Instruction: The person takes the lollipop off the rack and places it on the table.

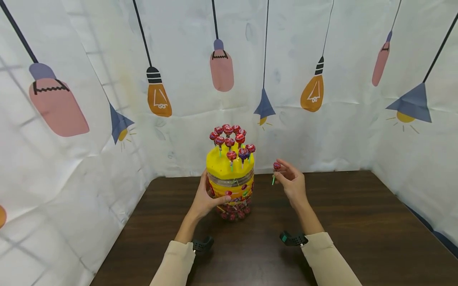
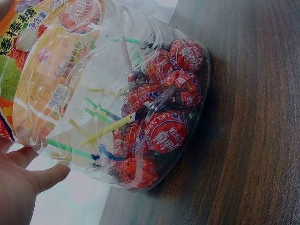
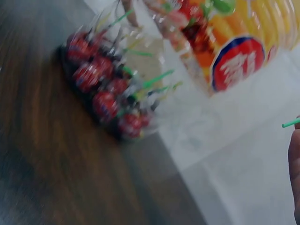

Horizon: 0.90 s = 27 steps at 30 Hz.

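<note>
A clear plastic jar (image 1: 226, 183) with a colourful label stands upright on the table, its yellow lid (image 1: 215, 166) on top. Several wrapped lollipops (image 1: 231, 155) stick up from the lid by their sticks. My left hand (image 1: 205, 200) grips the jar's left side, thumb across the front. More lollipops (image 2: 165, 132) lie loose in the jar's bottom, seen in the left wrist view. To the right of the jar, my right hand (image 1: 294, 186) pinches one red lollipop (image 1: 277, 166) in the air, head up; only its green stick end (image 3: 289, 123) shows in the right wrist view.
The dark wooden table (image 1: 343, 222) bears the jar near its far edge. Behind it and at both sides hangs a white cloth (image 1: 186, 147) printed with lamps and bulbs. A black strap device (image 1: 203, 243) is on each wrist.
</note>
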{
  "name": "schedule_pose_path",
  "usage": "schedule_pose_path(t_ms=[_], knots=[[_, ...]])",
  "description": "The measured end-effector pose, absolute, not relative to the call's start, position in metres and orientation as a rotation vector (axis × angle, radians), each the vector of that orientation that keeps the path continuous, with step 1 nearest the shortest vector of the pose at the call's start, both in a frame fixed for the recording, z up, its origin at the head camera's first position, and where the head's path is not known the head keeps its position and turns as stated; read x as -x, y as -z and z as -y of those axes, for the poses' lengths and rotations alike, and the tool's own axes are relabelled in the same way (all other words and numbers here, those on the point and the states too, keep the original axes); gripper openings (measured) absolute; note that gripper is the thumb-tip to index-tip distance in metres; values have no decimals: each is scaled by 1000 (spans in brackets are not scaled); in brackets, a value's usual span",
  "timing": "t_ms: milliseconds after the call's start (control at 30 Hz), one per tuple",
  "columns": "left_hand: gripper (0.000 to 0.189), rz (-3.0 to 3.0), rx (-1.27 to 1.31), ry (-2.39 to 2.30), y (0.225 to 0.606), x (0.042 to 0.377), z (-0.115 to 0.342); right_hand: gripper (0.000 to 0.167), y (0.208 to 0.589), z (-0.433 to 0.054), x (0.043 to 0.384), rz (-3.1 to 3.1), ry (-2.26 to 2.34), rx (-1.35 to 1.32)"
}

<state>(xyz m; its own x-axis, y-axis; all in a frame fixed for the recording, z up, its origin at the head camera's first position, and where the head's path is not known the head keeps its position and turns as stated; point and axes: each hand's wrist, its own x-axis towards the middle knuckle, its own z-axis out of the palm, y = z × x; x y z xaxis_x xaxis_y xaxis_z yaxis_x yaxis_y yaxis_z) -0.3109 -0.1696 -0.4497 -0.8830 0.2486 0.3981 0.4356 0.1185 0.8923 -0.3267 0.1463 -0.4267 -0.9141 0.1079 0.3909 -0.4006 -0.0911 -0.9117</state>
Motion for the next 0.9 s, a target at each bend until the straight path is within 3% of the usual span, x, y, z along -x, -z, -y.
schedule_pose_path(t_ms=[900], knots=[[105, 2232, 679, 1874, 448, 308, 168, 46, 474, -179, 345, 2161, -1980, -115]])
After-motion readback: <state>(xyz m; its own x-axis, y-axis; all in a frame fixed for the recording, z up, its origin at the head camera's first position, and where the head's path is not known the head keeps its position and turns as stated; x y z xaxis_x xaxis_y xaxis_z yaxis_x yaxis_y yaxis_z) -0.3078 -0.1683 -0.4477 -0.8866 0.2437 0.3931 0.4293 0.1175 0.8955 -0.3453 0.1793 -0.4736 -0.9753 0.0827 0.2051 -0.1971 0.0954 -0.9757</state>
